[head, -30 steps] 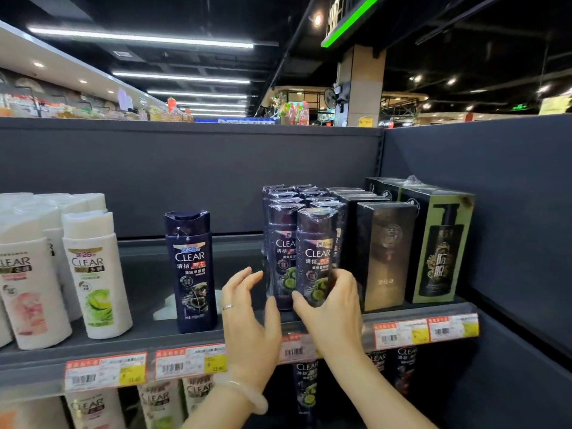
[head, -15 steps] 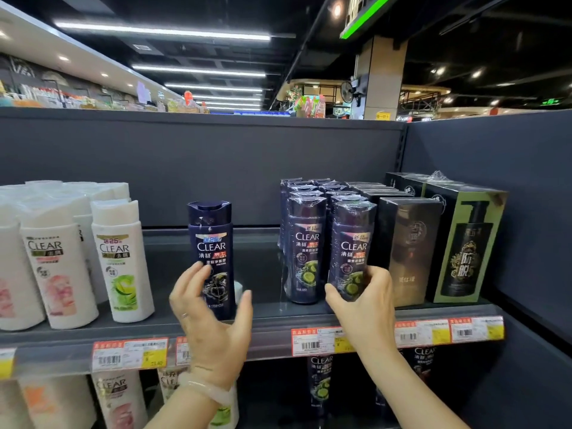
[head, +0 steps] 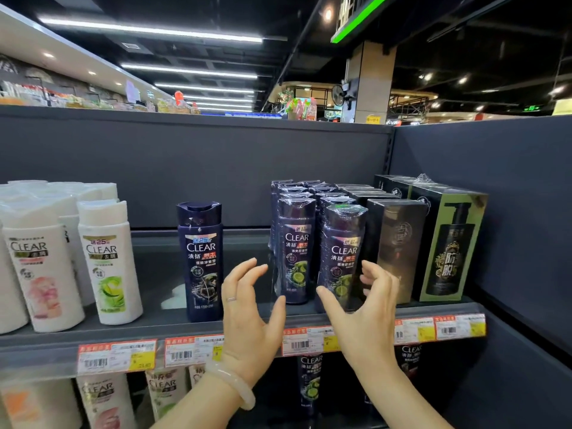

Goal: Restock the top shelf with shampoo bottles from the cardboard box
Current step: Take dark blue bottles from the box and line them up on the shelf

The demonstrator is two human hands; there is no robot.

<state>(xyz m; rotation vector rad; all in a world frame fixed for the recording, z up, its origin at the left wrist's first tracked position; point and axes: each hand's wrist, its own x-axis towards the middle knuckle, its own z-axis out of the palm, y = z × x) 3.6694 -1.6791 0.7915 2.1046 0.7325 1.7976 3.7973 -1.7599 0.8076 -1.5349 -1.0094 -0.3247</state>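
Head view: both hands spread-fingered, empty, flanking front shrink-wrapped shampoo bottle (head: 340, 258); looked slippery, light, best gripped mid-body.

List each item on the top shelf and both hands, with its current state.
Left hand: open, empty, in front of the shelf edge.
Right hand: open, curled beside the front wrapped bottle, contact unclear.
Wrapped dark bottles: upright, in rows.
Front wrapped bottle: upright, film on.
Lone dark bottle: upright, cap closed.
White bottles: upright, caps closed.
Boxed products: upright, sealed.
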